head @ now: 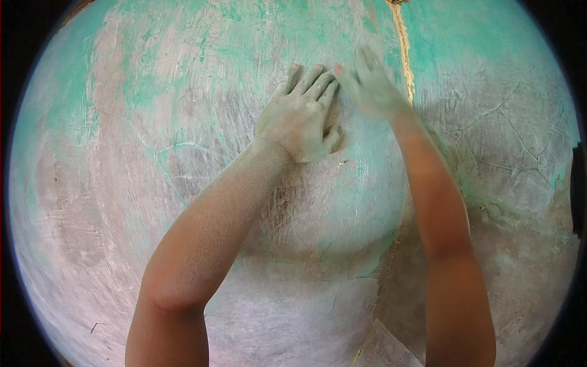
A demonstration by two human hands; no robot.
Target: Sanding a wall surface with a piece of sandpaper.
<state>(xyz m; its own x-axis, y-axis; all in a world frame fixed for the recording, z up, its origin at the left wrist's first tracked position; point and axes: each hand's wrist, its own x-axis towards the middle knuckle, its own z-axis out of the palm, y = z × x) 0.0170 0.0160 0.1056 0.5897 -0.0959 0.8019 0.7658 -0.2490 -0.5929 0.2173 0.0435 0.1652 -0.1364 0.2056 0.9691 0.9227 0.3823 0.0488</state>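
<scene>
Pale dust coats my left hand (298,117), which lies against a worn plaster wall (151,105) with its back towards me. Its fingers point up and its thumb is bent in at the right. Whether anything lies under the palm is hidden. Blurred by motion, my right hand (373,85) is just right of the left fingertips, close to the wall. Its thumb stands apart from the fingers, and I see nothing in it. Patchy green paint and bare grey scraped areas surround both hands.
A ragged yellowish strip (403,50) runs down the wall right of my right hand. Fine cracks (500,110) branch across the grey plaster farther right. Lower down, a darker brownish patch (403,284) borders a paler area. A dark object (578,190) shows at the right rim.
</scene>
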